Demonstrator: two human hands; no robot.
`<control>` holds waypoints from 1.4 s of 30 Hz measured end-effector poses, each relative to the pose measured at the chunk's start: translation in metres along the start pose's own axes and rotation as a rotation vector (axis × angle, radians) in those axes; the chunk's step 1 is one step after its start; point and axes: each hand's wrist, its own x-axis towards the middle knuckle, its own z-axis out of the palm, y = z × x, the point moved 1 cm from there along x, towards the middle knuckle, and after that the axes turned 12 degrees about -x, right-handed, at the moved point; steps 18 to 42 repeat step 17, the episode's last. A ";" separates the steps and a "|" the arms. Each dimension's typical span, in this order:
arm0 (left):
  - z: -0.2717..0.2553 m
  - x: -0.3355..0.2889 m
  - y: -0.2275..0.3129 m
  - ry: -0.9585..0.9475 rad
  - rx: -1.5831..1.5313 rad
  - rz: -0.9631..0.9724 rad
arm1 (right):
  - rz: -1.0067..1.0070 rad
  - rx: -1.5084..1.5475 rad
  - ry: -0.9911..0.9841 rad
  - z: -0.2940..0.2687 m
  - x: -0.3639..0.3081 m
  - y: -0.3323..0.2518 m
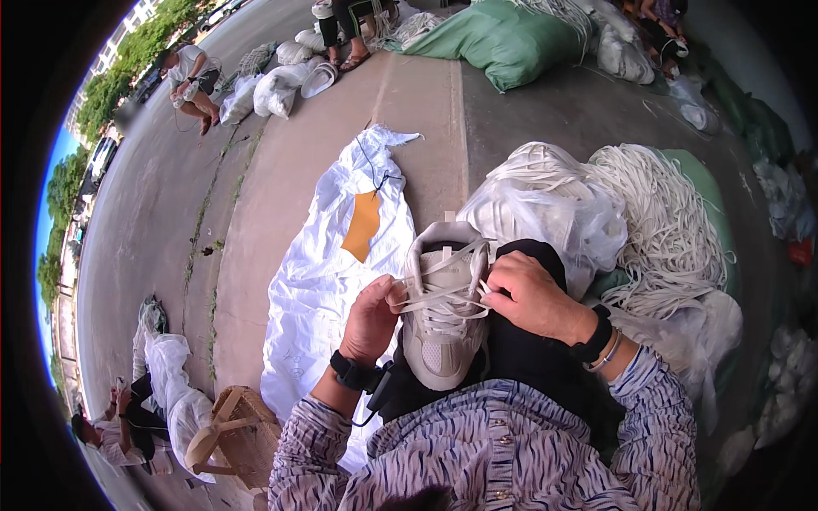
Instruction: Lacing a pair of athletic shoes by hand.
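A beige sneaker [439, 350] rests on my lap, its toe toward my body and its opening away from me. Pale laces [440, 300] criss-cross over its tongue. On the shoe's left side, my left hand [371, 317] is closed in a pinch on a shoelace. My right hand [532, 294] pinches lace at the opposite side, fingers bent close to the eyelets. Black trousers [537, 353] show under the shoe. Both fingertips partly hide the lace ends.
A white woven sack [319, 255] with an orange patch [362, 226] lies at left. On the right are a plastic bag [545, 200] and heaped white laces [656, 221]. A wooden stool [243, 434] stands lower left. Other people sit farther off, near a green sack [503, 43].
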 end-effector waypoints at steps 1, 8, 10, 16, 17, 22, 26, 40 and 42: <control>0.003 0.002 0.002 0.063 -0.030 -0.023 | 0.005 0.050 0.008 0.001 0.000 0.003; -0.035 0.052 0.033 0.333 0.377 -0.119 | -0.012 0.185 -0.053 -0.009 0.001 -0.010; -0.058 0.065 0.032 0.361 0.588 -0.120 | 0.001 0.212 -0.042 -0.011 -0.003 -0.012; -0.166 0.050 -0.021 0.103 1.190 -0.492 | 0.249 0.114 -0.229 -0.024 -0.015 0.002; -0.170 0.046 -0.024 0.108 1.177 -0.503 | 0.227 0.058 -0.270 -0.027 -0.013 0.004; -0.170 0.046 -0.024 0.108 1.177 -0.503 | 0.227 0.058 -0.270 -0.027 -0.013 0.004; -0.170 0.046 -0.024 0.108 1.177 -0.503 | 0.227 0.058 -0.270 -0.027 -0.013 0.004; -0.170 0.046 -0.024 0.108 1.177 -0.503 | 0.227 0.058 -0.270 -0.027 -0.013 0.004; -0.170 0.046 -0.024 0.108 1.177 -0.503 | 0.227 0.058 -0.270 -0.027 -0.013 0.004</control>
